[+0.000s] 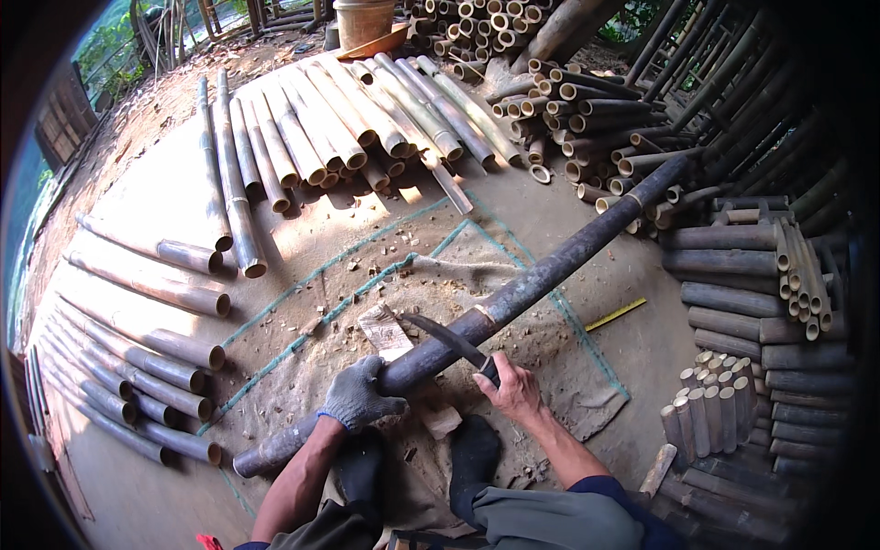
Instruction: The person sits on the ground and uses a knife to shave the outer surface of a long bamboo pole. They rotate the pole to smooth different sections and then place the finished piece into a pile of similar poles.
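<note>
A long dark bamboo pole [550, 280] lies slantwise before me, from the lower left up to the stacked bamboo at the right. My left hand [360, 396], in a grey knit glove, is closed round its lower part. In my bare right hand [511, 392] is the handle of a large knife [447, 339]. Its dark blade points up and left, over the pole just below a pale node ring; whether it touches the bamboo I cannot tell. Under the pole, a wooden block [385, 332] shows on the far side, and a pale wood end [440, 420] on the near side.
Bamboo tubes [183, 298] lie in rows at the left and far side. More bamboo [596, 137] is piled at the right, with short cut pieces [710, 412] bundled upright. A yellow measuring strip [616, 314] rests near a chip-strewn cloth [577, 367]. My feet [475, 458] are close to the pole.
</note>
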Demonstrator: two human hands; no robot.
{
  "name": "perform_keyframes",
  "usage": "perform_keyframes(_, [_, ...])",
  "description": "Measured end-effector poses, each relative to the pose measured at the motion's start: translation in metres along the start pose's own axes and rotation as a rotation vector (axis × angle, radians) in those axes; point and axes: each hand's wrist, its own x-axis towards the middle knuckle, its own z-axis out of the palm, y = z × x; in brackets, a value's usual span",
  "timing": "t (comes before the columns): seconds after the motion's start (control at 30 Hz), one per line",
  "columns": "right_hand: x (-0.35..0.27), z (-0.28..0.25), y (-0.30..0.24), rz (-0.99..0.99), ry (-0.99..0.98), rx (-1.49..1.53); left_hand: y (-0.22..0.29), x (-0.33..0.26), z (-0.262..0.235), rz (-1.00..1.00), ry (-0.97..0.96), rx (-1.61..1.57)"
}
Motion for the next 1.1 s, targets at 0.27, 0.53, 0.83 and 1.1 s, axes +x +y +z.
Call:
perform_keyframes(0.27, [-0.002,-0.029,0.011,0.212,0.11,0.315,0.004,-0.038,-0.028,-0.086,0.042,0.091])
perform_keyframes(0.53, [0.017,0.01,0.01,0.402,0.076,1.324,-0.14,-0.197,-0.034,-0.439,0.098,0.288])
perform_keyframes(0.83, [0.048,-0.013,-0.018,0.461,0.095,1.366,-0.151,-0.214,-0.003,-0.265,0.46,0.434])
perform_keyframes(1.1, [0.138,-0.094,0.025,0.358,0.33,1.442,-0.014,-0.142,-0.022,-0.374,0.104,0.157])
